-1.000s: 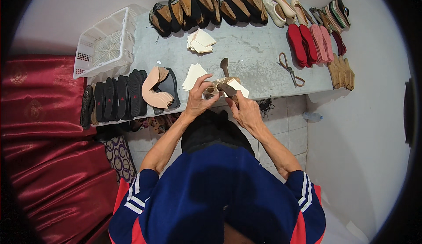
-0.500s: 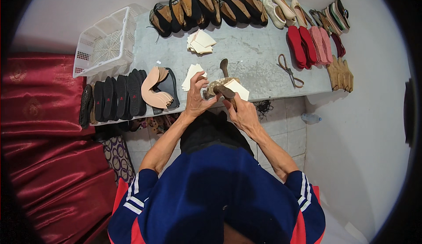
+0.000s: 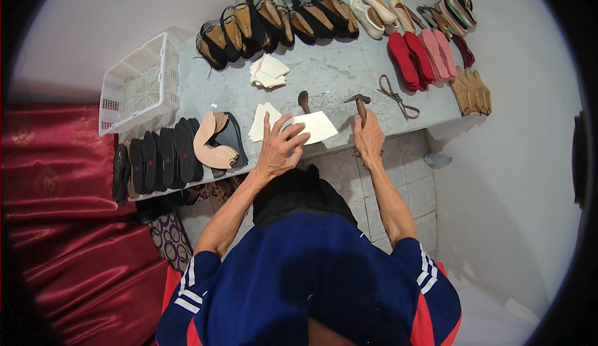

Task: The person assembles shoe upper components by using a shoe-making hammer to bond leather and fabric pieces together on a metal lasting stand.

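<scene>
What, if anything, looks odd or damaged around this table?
A tiny white scrap lies alone, apart from the stacked white pieces. The table has dark smudges, so it looks worn. A plastic bottle is on the floor by the wall, not the table.

From my end I take this for a small shoemaker's workshop; the table [image 3: 339, 67] carries a row of dark shoes [image 3: 247, 19] and a few pale shoes [image 3: 378, 3] along its far side; I see black soles [image 3: 172, 153] lined up at the left, beside peach cut-out pieces [image 3: 209, 141]; red soles [image 3: 405, 62] and pink soles [image 3: 437, 54] lie toward the right; a hammer [image 3: 360, 105] and scissors [image 3: 395, 96] tell me of handwork; the red curtain [image 3: 59, 165], plain pale wall [image 3: 492, 190] and tiled floor [image 3: 402, 168] give me a rather domestic-looking room.
</scene>
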Tool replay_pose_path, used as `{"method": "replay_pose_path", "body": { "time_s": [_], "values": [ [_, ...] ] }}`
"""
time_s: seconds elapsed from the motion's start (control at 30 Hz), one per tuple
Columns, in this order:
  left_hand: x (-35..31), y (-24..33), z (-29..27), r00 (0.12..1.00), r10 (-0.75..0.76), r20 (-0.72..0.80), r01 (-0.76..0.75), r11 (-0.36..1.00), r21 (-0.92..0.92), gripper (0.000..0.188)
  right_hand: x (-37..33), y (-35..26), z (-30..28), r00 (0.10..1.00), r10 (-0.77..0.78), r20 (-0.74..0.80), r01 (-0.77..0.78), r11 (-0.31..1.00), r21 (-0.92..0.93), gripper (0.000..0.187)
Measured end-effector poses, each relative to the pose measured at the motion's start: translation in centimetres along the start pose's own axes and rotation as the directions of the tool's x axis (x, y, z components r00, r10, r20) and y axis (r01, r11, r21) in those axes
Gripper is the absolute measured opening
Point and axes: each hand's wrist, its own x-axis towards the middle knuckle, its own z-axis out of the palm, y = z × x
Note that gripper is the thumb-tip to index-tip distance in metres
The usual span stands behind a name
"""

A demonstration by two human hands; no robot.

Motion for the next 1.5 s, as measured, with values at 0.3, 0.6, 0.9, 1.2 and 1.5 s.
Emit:
{"method": "replay_pose_path", "body": {
  "time_s": [0.3,0.6,0.9,1.2,1.5],
  "values": [
    [-0.1,1.2,-0.4,0.999,-0.017,-0.047,0.015,0.999,-0.041,0.031,1.0,7.2,2.8,0.995,-0.088,0.038,0.096,0.93,-0.355,0.042],
    [-0.6,1.4,-0.7,0.997,-0.05,-0.052,0.049,0.999,-0.022,0.03,1.7,-6.3,0.0,0.844,-0.462,0.273,0.375,0.872,0.315,0.031],
    [2.5,2.1,-1.5,0.962,-0.226,-0.153,0.222,0.974,-0.043,0.03,0.9,-6.4,-0.5,0.769,-0.511,0.385,0.36,0.843,0.4,0.031],
    [2.7,0.5,0.0,0.972,-0.219,-0.084,0.202,0.964,-0.171,0.024,2.6,-6.4,-0.7,0.703,-0.562,0.437,0.39,0.817,0.424,0.031],
    [2.9,1.2,-0.5,0.988,-0.123,-0.098,0.118,0.991,-0.059,0.016,4.3,-6.6,-1.5,0.507,-0.779,0.369,0.692,0.623,0.365,0.027]
  ]
}}
